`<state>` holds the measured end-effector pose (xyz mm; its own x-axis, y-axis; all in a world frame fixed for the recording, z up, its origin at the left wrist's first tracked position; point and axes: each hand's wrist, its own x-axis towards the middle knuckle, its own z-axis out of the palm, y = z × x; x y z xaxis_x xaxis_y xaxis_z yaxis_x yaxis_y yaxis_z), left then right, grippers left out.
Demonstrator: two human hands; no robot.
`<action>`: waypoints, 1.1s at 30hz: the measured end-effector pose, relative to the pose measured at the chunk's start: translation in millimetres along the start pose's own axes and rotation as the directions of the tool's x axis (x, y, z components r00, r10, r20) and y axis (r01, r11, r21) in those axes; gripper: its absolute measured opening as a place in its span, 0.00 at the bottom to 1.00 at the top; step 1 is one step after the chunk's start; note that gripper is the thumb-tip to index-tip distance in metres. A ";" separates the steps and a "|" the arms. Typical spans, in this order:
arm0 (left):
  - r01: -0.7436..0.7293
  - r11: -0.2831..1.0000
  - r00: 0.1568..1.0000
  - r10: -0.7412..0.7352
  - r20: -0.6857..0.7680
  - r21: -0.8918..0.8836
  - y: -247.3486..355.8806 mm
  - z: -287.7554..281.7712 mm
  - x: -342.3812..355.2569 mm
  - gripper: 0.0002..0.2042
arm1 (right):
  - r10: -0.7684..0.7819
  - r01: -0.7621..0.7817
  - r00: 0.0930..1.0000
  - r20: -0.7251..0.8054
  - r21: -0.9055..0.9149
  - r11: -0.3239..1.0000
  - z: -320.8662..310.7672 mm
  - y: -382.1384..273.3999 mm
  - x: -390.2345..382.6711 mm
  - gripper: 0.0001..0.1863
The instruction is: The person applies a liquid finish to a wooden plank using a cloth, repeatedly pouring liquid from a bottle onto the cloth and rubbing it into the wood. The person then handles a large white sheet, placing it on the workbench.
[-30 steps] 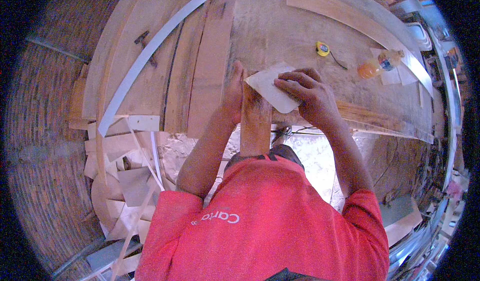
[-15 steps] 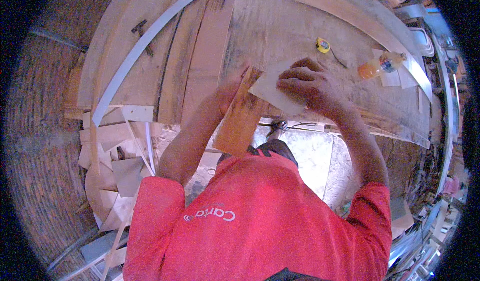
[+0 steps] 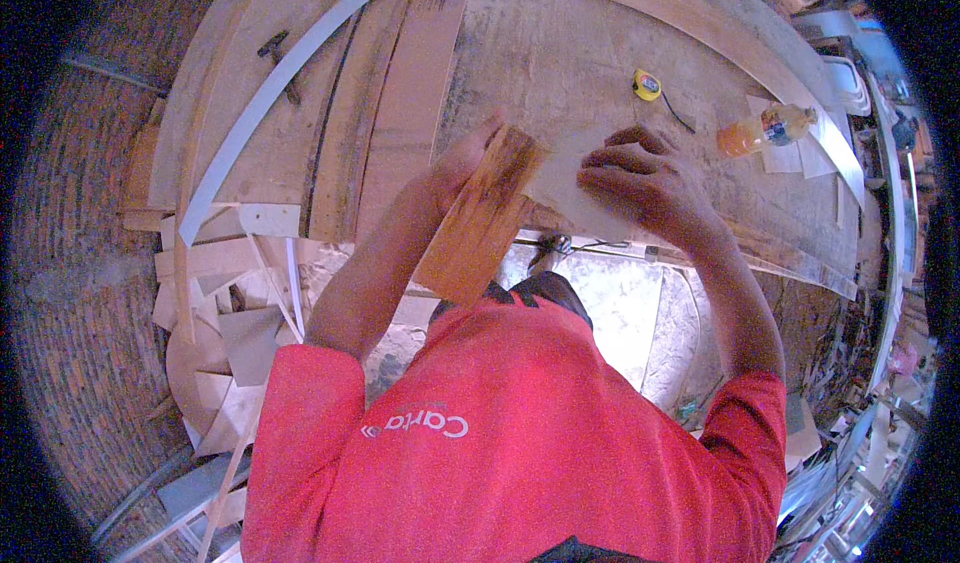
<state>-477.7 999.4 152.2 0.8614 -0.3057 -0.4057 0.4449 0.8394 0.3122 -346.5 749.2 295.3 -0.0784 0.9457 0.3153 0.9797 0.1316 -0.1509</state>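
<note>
My left hand grips the left edge of a reddish-brown wooden board, which is tilted over the table's near edge. The board's far end shows dark streaks, and most of my left fingers are hidden behind it. To its right, my right hand is closed, fingers bent, on a pale thin sheet. The sheet lies close to the board's right edge and is blurred, so its kind is unclear. Whether it touches the board I cannot tell.
On the worktable lie a yellow tape measure, a bottle of orange liquid and a hammer. A long pale strip crosses the left side. Wood offcuts are piled at the lower left.
My right hand has shifted slightly right and down, away from the board, with the pale sheet. The board has turned slightly in my left hand, its near end moving a little left.
</note>
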 end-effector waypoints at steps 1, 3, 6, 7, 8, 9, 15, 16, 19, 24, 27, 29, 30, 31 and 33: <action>-0.021 1.000 1.000 0.021 -0.006 -0.021 0.3 -8.3 4.7 0.34 | -0.002 0.002 1.000 -0.002 -0.009 1.000 -2.1 -0.5 -0.4 0.20; -0.009 0.999 1.000 0.009 -0.007 -0.044 2.1 -4.2 5.7 0.34 | 0.035 -0.035 0.999 0.005 -0.003 0.999 -7.2 -0.1 -5.7 0.19; 0.023 0.999 1.000 -0.023 0.011 -0.034 8.0 -2.0 1.2 0.34 | 0.157 -0.158 0.987 0.028 0.051 0.986 -18.0 -1.2 -15.6 0.17; 0.002 1.000 1.000 -0.002 0.022 -0.020 10.3 -2.7 -0.8 0.34 | 0.212 -0.214 0.977 0.035 0.071 0.974 -21.2 -2.4 -19.9 0.16; -0.020 1.000 0.999 0.021 0.037 -0.006 13.5 -4.0 -1.4 0.34 | 0.266 -0.269 0.963 0.044 0.087 0.959 -25.2 -5.2 -21.8 0.15; -0.043 0.999 0.998 0.043 0.052 0.008 16.7 -5.2 -1.8 0.34 | 0.370 -0.365 0.929 0.002 0.157 0.918 -27.2 -11.5 -21.3 0.15; -0.205 0.979 0.979 0.205 0.003 0.002 17.3 -1.6 9.3 0.34 | 0.612 -0.539 0.788 -0.071 0.401 0.741 0.1 -54.1 10.2 0.14; -0.169 0.985 0.985 0.170 0.023 -0.041 14.3 10.7 6.2 0.34 | 0.591 -0.543 0.802 -0.089 0.307 0.782 2.1 -57.3 13.8 0.14; -0.165 0.982 0.986 0.165 -0.007 -0.092 13.4 22.1 7.8 0.34 | 0.524 -0.518 0.848 -0.076 0.086 0.851 6.8 -63.3 25.4 0.15; -0.244 0.960 0.960 0.259 -0.105 0.140 10.3 40.3 -6.3 0.35 | 0.577 -0.545 0.813 -0.078 0.246 0.801 9.5 -46.3 26.8 0.18; -0.146 0.966 0.966 0.186 0.181 -0.215 13.1 18.8 9.8 0.35 | 0.501 -0.487 0.860 -0.099 0.137 0.863 17.1 -36.6 28.1 0.20; -0.226 0.968 0.972 0.216 -0.096 -0.105 8.1 25.3 14.9 0.35 | 0.435 -0.427 0.896 -0.089 0.090 0.900 21.1 -36.5 24.7 0.21; -0.215 0.972 0.972 0.204 -0.114 -0.095 8.4 22.3 14.0 0.35 | 0.404 -0.396 0.911 -0.083 0.092 0.914 21.9 -39.0 23.2 0.21; -0.202 0.976 0.973 0.190 -0.132 -0.085 10.2 19.7 12.4 0.35 | 0.373 -0.365 0.925 -0.077 0.093 0.926 22.3 -42.1 21.6 0.22; -0.218 0.975 0.969 0.209 -0.131 -0.055 12.7 3.8 13.5 0.35 | 0.395 -0.389 0.918 -0.017 0.144 0.910 16.2 -53.9 21.0 0.23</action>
<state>-459.5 1004.2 153.9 0.8957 -0.0620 -0.4403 0.2328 0.9091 0.3455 -403.9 766.7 294.9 0.3183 0.9155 0.2459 0.8954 -0.2052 -0.3951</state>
